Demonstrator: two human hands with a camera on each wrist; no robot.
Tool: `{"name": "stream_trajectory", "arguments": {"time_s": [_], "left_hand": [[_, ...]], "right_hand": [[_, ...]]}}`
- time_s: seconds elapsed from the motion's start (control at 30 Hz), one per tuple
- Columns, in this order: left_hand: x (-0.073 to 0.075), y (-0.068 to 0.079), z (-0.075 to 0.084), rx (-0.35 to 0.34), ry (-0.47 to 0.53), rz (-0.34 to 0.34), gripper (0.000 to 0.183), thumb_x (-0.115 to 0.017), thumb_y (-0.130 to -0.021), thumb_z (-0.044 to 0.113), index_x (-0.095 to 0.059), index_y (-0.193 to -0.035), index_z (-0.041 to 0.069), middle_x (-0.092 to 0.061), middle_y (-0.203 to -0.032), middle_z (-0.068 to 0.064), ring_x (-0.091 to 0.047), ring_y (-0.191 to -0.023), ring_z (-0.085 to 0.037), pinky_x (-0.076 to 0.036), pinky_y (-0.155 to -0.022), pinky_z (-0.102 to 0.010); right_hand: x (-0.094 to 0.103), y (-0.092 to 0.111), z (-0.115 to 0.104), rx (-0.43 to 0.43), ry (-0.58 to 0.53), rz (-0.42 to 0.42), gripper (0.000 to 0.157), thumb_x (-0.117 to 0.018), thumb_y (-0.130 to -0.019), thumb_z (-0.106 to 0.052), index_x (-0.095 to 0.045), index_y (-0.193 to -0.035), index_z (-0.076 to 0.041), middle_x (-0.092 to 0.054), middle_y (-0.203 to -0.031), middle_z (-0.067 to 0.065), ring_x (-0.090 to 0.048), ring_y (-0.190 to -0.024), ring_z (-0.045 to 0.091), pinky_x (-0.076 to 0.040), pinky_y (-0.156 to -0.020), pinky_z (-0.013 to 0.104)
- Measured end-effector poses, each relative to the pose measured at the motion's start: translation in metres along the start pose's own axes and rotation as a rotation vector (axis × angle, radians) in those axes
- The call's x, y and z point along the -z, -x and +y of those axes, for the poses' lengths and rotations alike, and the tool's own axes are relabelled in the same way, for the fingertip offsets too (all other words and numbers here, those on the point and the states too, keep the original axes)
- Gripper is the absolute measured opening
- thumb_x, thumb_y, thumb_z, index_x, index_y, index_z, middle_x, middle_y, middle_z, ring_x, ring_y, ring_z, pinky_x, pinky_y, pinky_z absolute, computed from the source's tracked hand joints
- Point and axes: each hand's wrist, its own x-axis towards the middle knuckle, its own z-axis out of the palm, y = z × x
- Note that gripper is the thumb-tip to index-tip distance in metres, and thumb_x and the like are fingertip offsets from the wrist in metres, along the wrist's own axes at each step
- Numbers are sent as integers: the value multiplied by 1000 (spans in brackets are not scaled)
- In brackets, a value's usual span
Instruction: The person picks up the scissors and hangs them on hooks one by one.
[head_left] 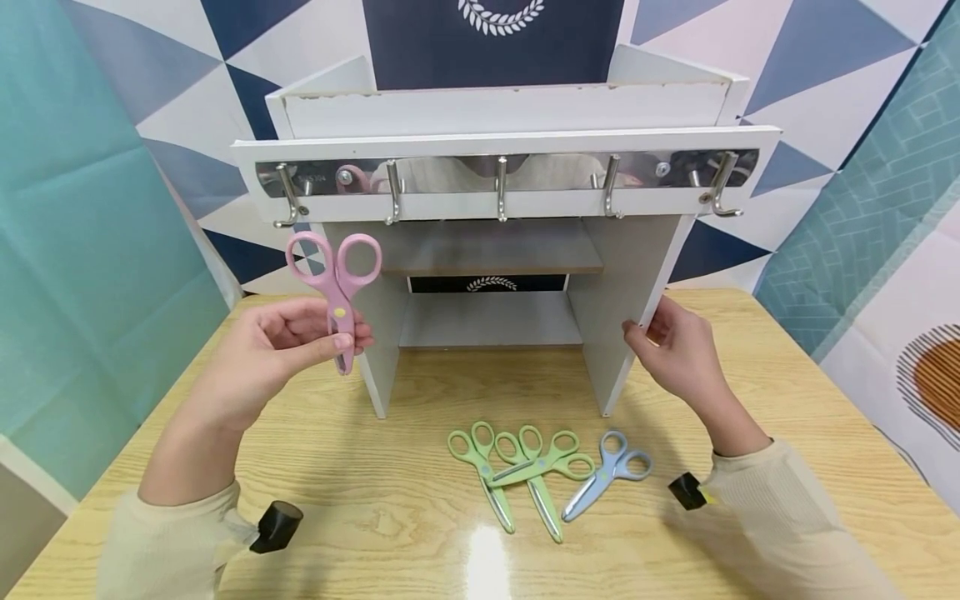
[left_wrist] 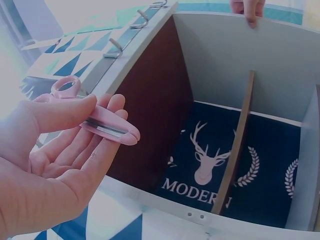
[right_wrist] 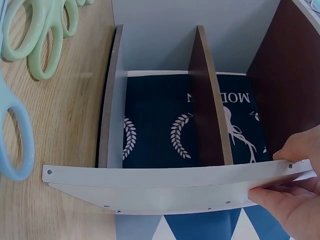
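Pink scissors (head_left: 341,292) are pinched by the blade end between thumb and fingers of my left hand (head_left: 292,337), handles upward, in front of the left end of the hook rail. The left wrist view shows the thumb lying across the pink scissors (left_wrist: 107,125). My right hand (head_left: 678,346) grips the front edge of the right side panel (head_left: 637,275) of a white shelf unit, thumb inside and fingers outside. On the table before the unit lie several green scissors (head_left: 536,471), overlapping, and blue scissors (head_left: 611,471) to their right.
Across the top front of the unit runs a metal rail (head_left: 450,177) with several hooks (head_left: 502,187). Two inner shelves, an upper shelf (head_left: 495,250) and a lower shelf (head_left: 491,321), span the side panels. Patterned cloth (head_left: 810,83) hangs behind the wooden table (head_left: 390,533).
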Motion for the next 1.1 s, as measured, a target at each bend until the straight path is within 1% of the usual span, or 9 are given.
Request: {"name": "stream_trajectory", "arguments": {"time_s": [0.07,0.13,0.2,0.23,0.3,0.4,0.47,0.73,1.1], "left_hand": [[1,-1,1,-16,2,3,14,-64,-88,-3,-69,-98,4,-76,-93,2,-73,-94,-13,-57,-84,-23],[3,-1,2,-20,6,8,14,-64,-88,-3,-69,-99,4,-76,-94,2,-73,-95,-13,-57,-85,-24],[3,-1,2,-15,20,9,15,-63,-88,-3,-69,-100,4,-76,-94,2,-73,-95,-13,-57,-86,-23],[4,-1,3,-16,26,10,16,-63,-88,-4,-69,-100,5,-76,-95,2,-73,-95,-12,-57,-86,-23],[5,-1,4,-28,38,5,17,-63,-88,-5,-70,-99,5,-76,-95,1,-73,-95,-13,-57,-87,-24],[6,-3,5,-66,57,-3,18,-61,-87,-9,-69,-93,6,-75,-95,0,-73,-95,-15,-57,-88,-26],[7,-3,6,-84,69,-5,18,-60,-87,-11,-67,-90,6,-75,-95,-1,-72,-96,-17,-57,-89,-27],[13,-8,5,-73,95,-20,17,-61,-87,-9,-66,-88,8,-75,-97,0,-72,-98,-16,-55,-92,-26],[20,-15,-1,-37,210,-48,21,-59,-88,-11,-69,-93,7,-75,-97,-1,-73,-96,-16,-55,-92,-24]], "right_hand": [[0,0,0,-3,5,1,30,-56,-88,-5,-60,-114,9,-70,-100,30,-56,-81,-16,-38,-72,-6],[0,1,0,-3,11,0,30,-57,-88,-5,-60,-114,9,-70,-100,30,-66,-85,2,-38,-72,-6],[0,1,0,-6,17,-1,30,-57,-88,-5,-60,-114,9,-70,-101,29,-69,-88,17,-38,-72,-6],[0,1,0,-7,18,-1,30,-57,-88,-5,-60,-114,9,-70,-101,29,-69,-88,19,-38,-72,-6],[0,1,0,-8,14,-4,30,-57,-88,-5,-60,-115,9,-70,-101,30,-66,-86,4,-39,-72,-6],[0,1,0,-10,4,-5,30,-57,-88,-5,-60,-114,9,-70,-100,30,-51,-81,-21,-39,-72,-6],[0,1,-1,-7,-2,-4,30,-57,-88,-5,-60,-114,9,-70,-100,30,-44,-80,-28,-39,-72,-6],[0,1,-2,-1,-3,2,29,-57,-88,-4,-60,-113,10,-70,-98,30,-44,-78,-29,-38,-72,-6],[0,1,-2,3,-5,7,29,-57,-88,-4,-60,-113,10,-70,-97,30,-45,-77,-28,-39,-71,-6]]}}
